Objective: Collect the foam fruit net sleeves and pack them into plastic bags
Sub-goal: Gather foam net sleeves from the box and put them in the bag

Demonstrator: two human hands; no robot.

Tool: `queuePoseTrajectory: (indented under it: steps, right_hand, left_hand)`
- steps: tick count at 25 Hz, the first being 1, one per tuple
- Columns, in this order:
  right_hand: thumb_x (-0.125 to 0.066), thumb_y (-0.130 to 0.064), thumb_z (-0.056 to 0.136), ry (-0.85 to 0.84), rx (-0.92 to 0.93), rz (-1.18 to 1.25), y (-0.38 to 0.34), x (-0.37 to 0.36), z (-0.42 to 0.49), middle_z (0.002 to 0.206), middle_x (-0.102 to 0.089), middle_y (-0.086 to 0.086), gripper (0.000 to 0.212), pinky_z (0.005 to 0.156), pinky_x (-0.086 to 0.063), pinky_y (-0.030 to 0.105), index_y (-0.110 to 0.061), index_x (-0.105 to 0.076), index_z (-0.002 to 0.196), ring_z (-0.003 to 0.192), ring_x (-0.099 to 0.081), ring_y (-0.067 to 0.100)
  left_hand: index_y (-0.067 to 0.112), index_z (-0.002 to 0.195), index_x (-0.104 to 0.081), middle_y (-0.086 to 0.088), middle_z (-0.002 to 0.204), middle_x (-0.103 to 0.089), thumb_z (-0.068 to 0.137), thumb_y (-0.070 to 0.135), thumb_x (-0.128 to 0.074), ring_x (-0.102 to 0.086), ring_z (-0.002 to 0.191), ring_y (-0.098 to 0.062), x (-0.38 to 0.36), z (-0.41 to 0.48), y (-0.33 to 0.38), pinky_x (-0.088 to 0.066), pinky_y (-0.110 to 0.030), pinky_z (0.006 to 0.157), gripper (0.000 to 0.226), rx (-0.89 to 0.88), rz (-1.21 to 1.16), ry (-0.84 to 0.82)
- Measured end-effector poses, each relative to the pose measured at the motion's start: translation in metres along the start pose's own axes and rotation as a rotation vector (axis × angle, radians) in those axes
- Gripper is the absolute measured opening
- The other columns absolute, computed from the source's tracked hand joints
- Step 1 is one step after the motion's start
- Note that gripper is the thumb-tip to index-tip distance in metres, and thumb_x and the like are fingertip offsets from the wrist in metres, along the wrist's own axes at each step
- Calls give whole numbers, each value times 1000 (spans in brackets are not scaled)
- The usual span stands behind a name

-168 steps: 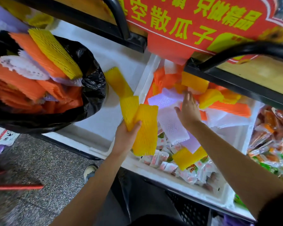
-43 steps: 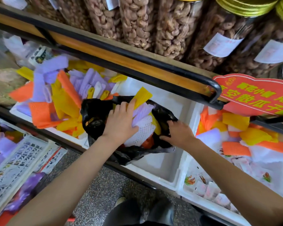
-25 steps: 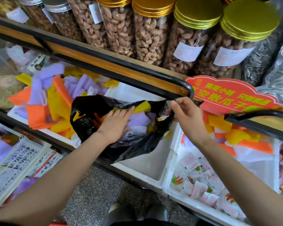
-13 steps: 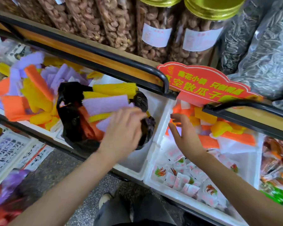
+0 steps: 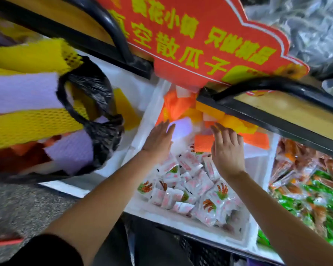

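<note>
A black plastic bag (image 5: pixel 96 87) stuffed with yellow, purple and orange foam net sleeves sits at the left in a white foam box. More sleeves, orange (image 5: pixel 178 106), yellow (image 5: pixel 236 122) and pale purple (image 5: pixel 181 129), lie piled at the back of the white foam bin (image 5: pixel 142 127) to its right. My left hand (image 5: pixel 159 140) reaches flat over the bin's left side, fingers straight, by the purple sleeve. My right hand (image 5: pixel 226 144) reaches beside it, fingers extended over a small orange sleeve (image 5: pixel 203 143). Neither hand holds anything.
Small white snack packets (image 5: pixel 190 181) fill the bin's front. A red sign with yellow characters (image 5: pixel 200 41) and a black shelf rail (image 5: pixel 267 87) overhang the sleeves. Orange and green packaged snacks (image 5: pixel 315 181) lie at the right. Grey floor (image 5: pixel 27 204) is below left.
My left hand left the black bag and moved right into the bin. My right hand reached further in toward the sleeves. The view dropped and closed in.
</note>
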State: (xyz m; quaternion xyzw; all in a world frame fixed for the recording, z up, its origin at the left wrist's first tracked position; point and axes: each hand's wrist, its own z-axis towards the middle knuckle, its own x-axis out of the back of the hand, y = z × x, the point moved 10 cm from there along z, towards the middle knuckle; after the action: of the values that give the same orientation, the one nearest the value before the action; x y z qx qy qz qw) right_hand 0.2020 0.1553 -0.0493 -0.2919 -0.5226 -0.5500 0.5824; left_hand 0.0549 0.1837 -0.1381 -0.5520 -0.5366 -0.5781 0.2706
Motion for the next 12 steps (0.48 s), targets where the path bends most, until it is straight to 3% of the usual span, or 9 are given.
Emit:
queuePoseTrajectory:
  steps: [2,6,10,12]
  right_hand:
    - [-64,-10,79,-104,-136,-84,29,-14,-3,131,-52,18,61,84,-36,41,-6,-43,136,106,-50,36]
    - [-65,-25,86,-538,-455,-52,93,-64,-42,144,-37,17,76,92,-39,45,-14,-22,148,118,-45,39]
    - [-65,-21,85,-485,-464,162,98,-62,-50,128,-51,16,63,84,-48,46,-16,-36,141,109,-55,39]
    - [-64,-19,85,-425,-463,303,87,-53,-50,122,-56,15,54,79,-48,46,-13,-42,135,104,-58,40]
  left_hand:
    - [6,150,-9,-17,155,-14,98,21,-45,-18,142,-31,-17,19,-6,-15,-39,113,65,50,13,-27]
    - [4,145,-25,-19,144,-32,89,4,-55,-36,130,-36,-30,30,-12,-30,-40,102,64,144,-139,52]
    - [-5,125,-46,-23,122,-46,85,-4,-54,-47,111,-36,-23,14,-1,-36,-33,88,41,156,-431,111]
    - [-8,120,-46,-21,114,-48,86,-5,-54,-48,101,-29,-19,-1,12,-35,-19,80,36,172,-626,117]
